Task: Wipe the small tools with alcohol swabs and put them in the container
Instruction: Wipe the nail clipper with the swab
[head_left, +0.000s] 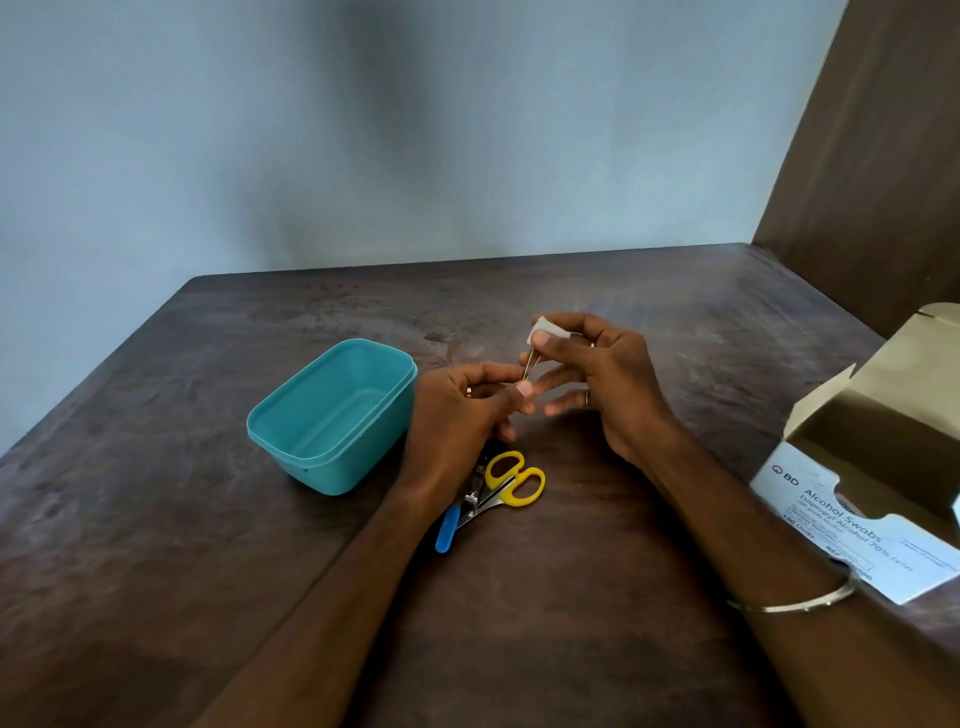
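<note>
My left hand (462, 410) pinches the lower end of a thin metal tool (527, 367), probably tweezers, above the table. My right hand (597, 374) pinches a white alcohol swab (546, 328) around the tool's upper end with thumb and forefinger. A teal plastic container (332, 415) stands open and empty to the left of my left hand. Below my hands lie yellow-handled scissors (514, 480), a metal nail clipper (475, 496) and a blue-handled tool (448, 527), bunched together on the table.
An open box of alcohol swabs (852, 483) sits at the right edge of the dark wooden table (156, 519). A blue wall lies behind the table and a brown panel stands at the right.
</note>
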